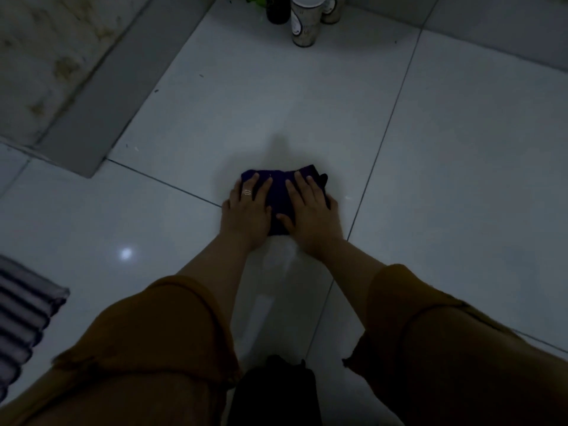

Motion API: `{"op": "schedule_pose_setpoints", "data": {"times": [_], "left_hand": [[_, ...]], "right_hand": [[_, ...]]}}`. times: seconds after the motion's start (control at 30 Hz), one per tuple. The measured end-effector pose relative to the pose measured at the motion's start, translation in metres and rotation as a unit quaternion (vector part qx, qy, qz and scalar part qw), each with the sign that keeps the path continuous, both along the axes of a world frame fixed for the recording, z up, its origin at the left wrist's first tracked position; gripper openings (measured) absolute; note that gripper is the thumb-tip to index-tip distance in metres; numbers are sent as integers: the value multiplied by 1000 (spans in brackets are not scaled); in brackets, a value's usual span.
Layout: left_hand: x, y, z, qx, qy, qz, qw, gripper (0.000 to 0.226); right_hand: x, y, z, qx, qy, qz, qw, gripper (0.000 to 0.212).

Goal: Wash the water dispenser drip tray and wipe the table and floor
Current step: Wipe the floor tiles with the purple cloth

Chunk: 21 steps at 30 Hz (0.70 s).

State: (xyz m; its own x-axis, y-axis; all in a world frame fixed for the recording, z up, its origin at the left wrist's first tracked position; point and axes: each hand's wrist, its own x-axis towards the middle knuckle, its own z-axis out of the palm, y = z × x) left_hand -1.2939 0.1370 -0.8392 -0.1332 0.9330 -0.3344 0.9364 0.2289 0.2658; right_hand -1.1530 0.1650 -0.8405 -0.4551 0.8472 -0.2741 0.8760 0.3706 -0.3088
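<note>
Head view, looking down. A dark purple folded cloth point(278, 195) lies on the pale glossy tiled floor point(445, 155) near the centre of the frame, just at 10 o'clock of a crossing of grout lines. Both hands lie flat on the cloth, side by side. The left hand point(246, 213) covers its 9 o'clock half with the fingers straight and slightly spread, pointing toward 12 o'clock; a thin ring point(246, 193) sits on one finger. The right hand point(310, 213) covers the 3 o'clock half in the same way, fingers extended, thumb angled toward 9 o'clock onto the cloth. Neither hand curls round the fabric; a strip of cloth shows between them.

Loose brown sleeves point(147, 348) are pushed back from the forearms at 6 o'clock. At 12 o'clock, well apart from the cloth, stand a pale cylindrical container point(304, 24) and a black bottle point(278, 12). A grey ribbed mat point(21, 327) lies at 8 o'clock, and a stained pale slab with a grey border point(46, 72) at 10 o'clock. A small bright reflection point(126, 253) marks the tile at 8 o'clock of the hands.
</note>
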Motion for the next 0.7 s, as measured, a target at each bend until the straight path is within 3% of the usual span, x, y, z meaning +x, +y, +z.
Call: {"op": "schedule_pose_setpoints", "data": {"times": [0.07, 0.13, 0.2, 0.27, 0.3, 0.33, 0.37, 0.43, 0.53, 0.7], "left_hand": [[7, -8, 12, 19, -26, 27, 999, 57], [10, -12, 22, 35, -95, 113, 988, 60], [8, -13, 33, 14, -209, 239, 948, 59], [6, -12, 44, -14, -301, 308, 903, 41], [4, -10, 50, -24, -331, 328, 885, 21], [3, -8, 57, -37, -356, 342, 869, 15], [2, -6, 63, -56, -382, 356, 851, 24], [-1, -3, 73, -98, -437, 381, 808, 16], [-6, -6, 87, -123, -455, 416, 778, 33], [-16, -16, 126, -143, -502, 432, 735, 16]], "right_hand": [[6, -16, 8, -8, 42, -40, 998, 66], [5, -27, 16, 17, 114, -134, 984, 63], [0, -29, 28, -29, 225, -292, 929, 68], [-6, -22, 36, -170, 313, -378, 855, 82], [-8, -18, 40, -228, 310, -379, 841, 86], [-8, -13, 44, -267, 297, -376, 836, 86], [-7, -8, 47, -290, 283, -384, 830, 82], [-3, 0, 55, -336, 265, -410, 805, 69], [6, -2, 65, -413, 253, -441, 756, 64], [19, -9, 99, -438, 348, -482, 674, 61]]}}
